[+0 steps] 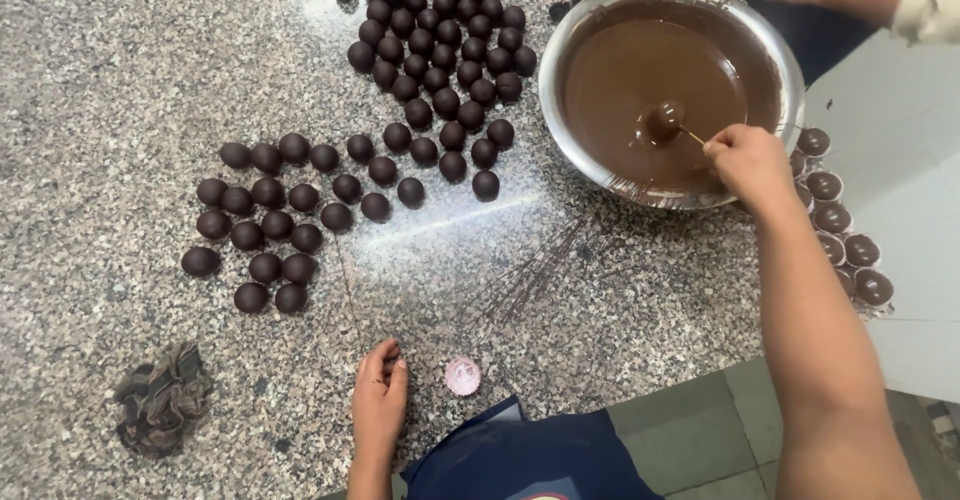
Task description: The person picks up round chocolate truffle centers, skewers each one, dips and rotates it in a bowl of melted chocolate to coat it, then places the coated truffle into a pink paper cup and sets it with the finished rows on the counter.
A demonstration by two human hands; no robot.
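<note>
Left hand (379, 397): flat, palm down, fingers together, pointing away from the body.
Right arm: bare forearm stretched forward and up.
Right hand (748, 162): fingers pinched closed in a loose fist.

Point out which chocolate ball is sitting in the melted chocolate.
It is the ball in the steel bowl, on the thin stick held by the right hand. Every other ball lies dry on the stone counter.
</note>
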